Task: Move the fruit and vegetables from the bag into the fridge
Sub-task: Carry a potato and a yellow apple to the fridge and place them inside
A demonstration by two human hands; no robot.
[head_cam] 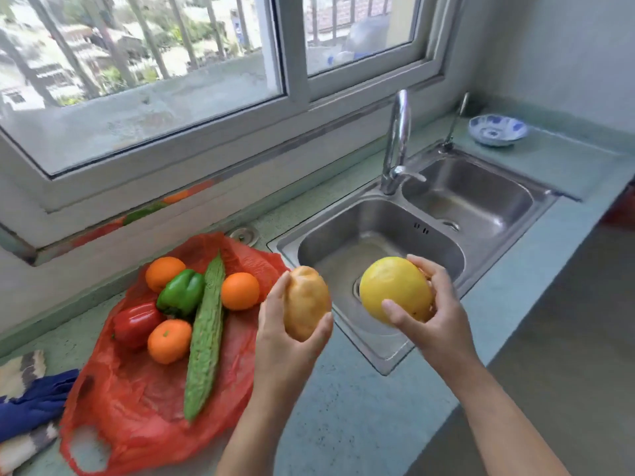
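Observation:
A red plastic bag point(137, 400) lies flat on the counter at the left. On it rest three oranges point(240, 291), a green pepper point(182, 292), a red pepper point(135, 322) and a long bitter gourd point(206, 338). My left hand point(285, 341) grips a tan potato point(304, 302) just right of the bag. My right hand point(436, 310) holds a round yellow fruit point(395, 286) above the near sink basin. The fridge is out of view.
A steel double sink point(405, 352) with a tall tap point(397, 142) takes up the counter's middle. A blue-and-white bowl point(498, 130) stands at the far right corner. Folded cloths point(31, 403) lie at the left edge. A window runs behind the counter.

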